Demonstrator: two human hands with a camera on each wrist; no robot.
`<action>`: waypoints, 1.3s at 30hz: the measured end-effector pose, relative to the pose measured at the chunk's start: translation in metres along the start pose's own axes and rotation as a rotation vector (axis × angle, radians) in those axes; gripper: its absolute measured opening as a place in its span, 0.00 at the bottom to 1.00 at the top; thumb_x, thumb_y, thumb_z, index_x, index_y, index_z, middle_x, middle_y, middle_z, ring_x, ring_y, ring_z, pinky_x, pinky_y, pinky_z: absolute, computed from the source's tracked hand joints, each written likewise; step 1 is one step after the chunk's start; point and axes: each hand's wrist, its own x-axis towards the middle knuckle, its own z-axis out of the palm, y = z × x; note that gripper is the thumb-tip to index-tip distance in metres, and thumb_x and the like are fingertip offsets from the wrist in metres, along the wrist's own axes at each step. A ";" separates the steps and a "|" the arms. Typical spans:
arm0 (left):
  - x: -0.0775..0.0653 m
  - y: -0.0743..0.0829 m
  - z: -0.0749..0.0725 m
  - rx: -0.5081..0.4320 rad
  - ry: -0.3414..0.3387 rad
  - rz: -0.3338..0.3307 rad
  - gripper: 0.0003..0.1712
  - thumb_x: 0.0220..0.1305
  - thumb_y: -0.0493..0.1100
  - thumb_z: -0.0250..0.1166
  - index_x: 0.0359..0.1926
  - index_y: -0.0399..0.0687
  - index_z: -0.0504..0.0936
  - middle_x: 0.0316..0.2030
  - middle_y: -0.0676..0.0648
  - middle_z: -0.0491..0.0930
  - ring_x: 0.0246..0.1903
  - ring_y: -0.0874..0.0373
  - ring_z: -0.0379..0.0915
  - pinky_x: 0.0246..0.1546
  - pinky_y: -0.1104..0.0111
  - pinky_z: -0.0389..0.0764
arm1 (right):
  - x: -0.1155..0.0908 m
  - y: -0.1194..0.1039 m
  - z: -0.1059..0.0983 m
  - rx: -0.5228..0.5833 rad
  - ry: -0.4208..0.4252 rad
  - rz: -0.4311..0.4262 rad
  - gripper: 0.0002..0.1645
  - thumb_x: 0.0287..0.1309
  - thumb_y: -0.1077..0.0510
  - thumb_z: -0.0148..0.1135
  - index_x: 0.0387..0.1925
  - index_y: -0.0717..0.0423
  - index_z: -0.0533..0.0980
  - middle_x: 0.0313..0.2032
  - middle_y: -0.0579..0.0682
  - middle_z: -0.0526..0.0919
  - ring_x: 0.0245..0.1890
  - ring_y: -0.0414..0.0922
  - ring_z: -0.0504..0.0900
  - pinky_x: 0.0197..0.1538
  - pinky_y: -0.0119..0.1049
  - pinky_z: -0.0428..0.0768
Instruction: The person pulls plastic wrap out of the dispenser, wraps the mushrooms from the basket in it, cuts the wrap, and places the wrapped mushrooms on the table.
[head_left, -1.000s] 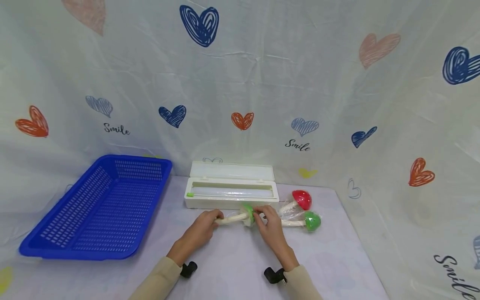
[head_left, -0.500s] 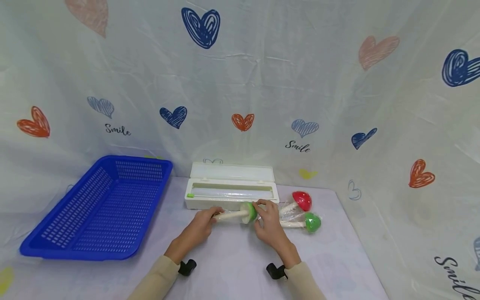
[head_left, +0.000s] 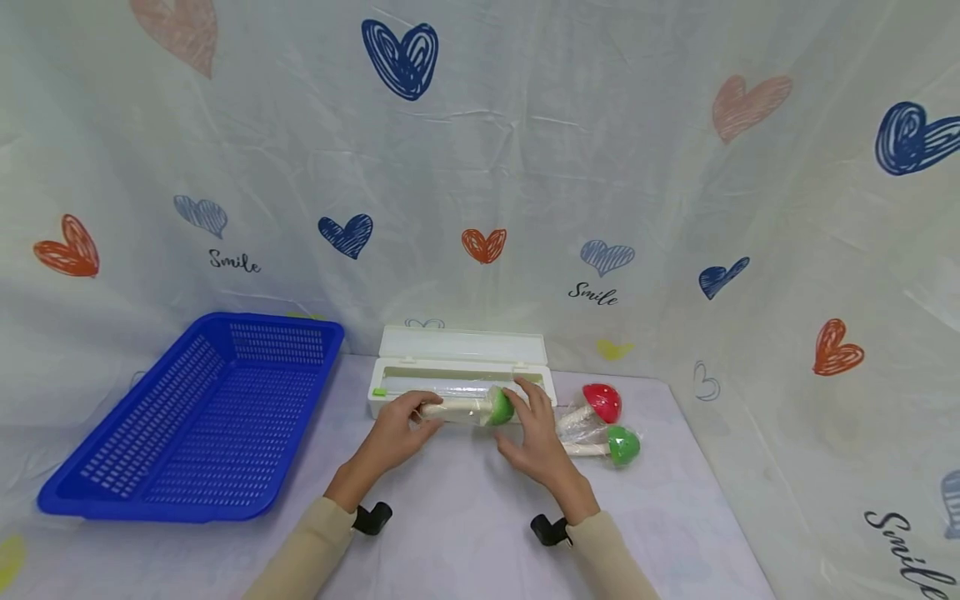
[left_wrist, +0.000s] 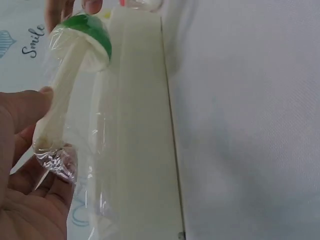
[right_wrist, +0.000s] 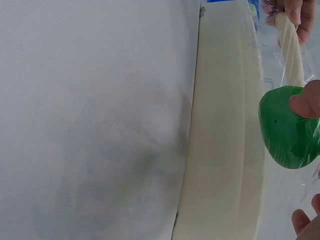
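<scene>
A toy mushroom with a green cap (head_left: 502, 407) and pale stem lies level above the front of an open white cling film box (head_left: 462, 365). Clear film wraps it, crinkled at the stem end (left_wrist: 56, 157). My left hand (head_left: 396, 433) pinches that stem end between thumb and fingers. Around the cap, my right hand (head_left: 538, 442) is spread, and one digit overlaps the green surface in the right wrist view; how firmly it touches, I cannot tell. To the right lie a red-capped mushroom (head_left: 602, 403) and another green-capped mushroom (head_left: 622, 446), both in clear film.
A blue perforated basket (head_left: 217, 510) stands on the left of the white-covered table (head_left: 465, 533). The box's lid (head_left: 461, 346) leans back near the heart-printed backdrop (head_left: 480, 167). A roll of film (head_left: 435, 385) shows inside the box.
The mushroom has risen and moved away from me, from before the box to over its front. My right hand's fingers, earlier pinched near the cap, have spread apart.
</scene>
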 end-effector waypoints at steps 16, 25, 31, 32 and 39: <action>0.003 -0.002 -0.002 0.084 0.016 0.045 0.18 0.63 0.35 0.72 0.54 0.39 0.84 0.43 0.44 0.87 0.36 0.59 0.80 0.34 0.69 0.83 | 0.019 -0.003 0.010 -0.135 -0.085 0.194 0.54 0.41 0.57 0.87 0.67 0.61 0.67 0.66 0.59 0.75 0.72 0.62 0.62 0.66 0.63 0.67; 0.005 -0.007 -0.002 0.097 0.058 0.178 0.19 0.64 0.33 0.71 0.57 0.41 0.85 0.48 0.42 0.87 0.38 0.55 0.85 0.38 0.67 0.86 | 0.027 -0.005 0.015 -0.191 -0.014 0.195 0.48 0.43 0.57 0.85 0.65 0.61 0.71 0.60 0.58 0.77 0.69 0.59 0.65 0.67 0.57 0.65; 0.006 -0.004 -0.001 0.124 0.083 0.173 0.27 0.53 0.34 0.79 0.56 0.41 0.85 0.47 0.42 0.85 0.34 0.56 0.81 0.33 0.69 0.84 | 0.027 -0.006 0.014 -0.186 0.074 0.166 0.47 0.41 0.57 0.86 0.62 0.61 0.72 0.57 0.56 0.81 0.67 0.58 0.69 0.67 0.56 0.64; 0.005 -0.003 -0.001 0.126 0.082 0.160 0.28 0.52 0.33 0.79 0.56 0.41 0.84 0.47 0.42 0.85 0.34 0.56 0.80 0.33 0.69 0.84 | 0.027 -0.006 0.013 -0.186 0.085 0.157 0.46 0.40 0.57 0.86 0.61 0.61 0.73 0.56 0.56 0.82 0.66 0.58 0.70 0.66 0.55 0.64; 0.007 0.004 -0.008 0.167 0.178 0.237 0.23 0.52 0.30 0.78 0.51 0.38 0.85 0.42 0.42 0.87 0.37 0.54 0.83 0.34 0.70 0.85 | 0.028 -0.007 0.011 -0.177 0.145 0.095 0.45 0.39 0.59 0.87 0.59 0.61 0.73 0.53 0.56 0.84 0.64 0.58 0.71 0.64 0.56 0.66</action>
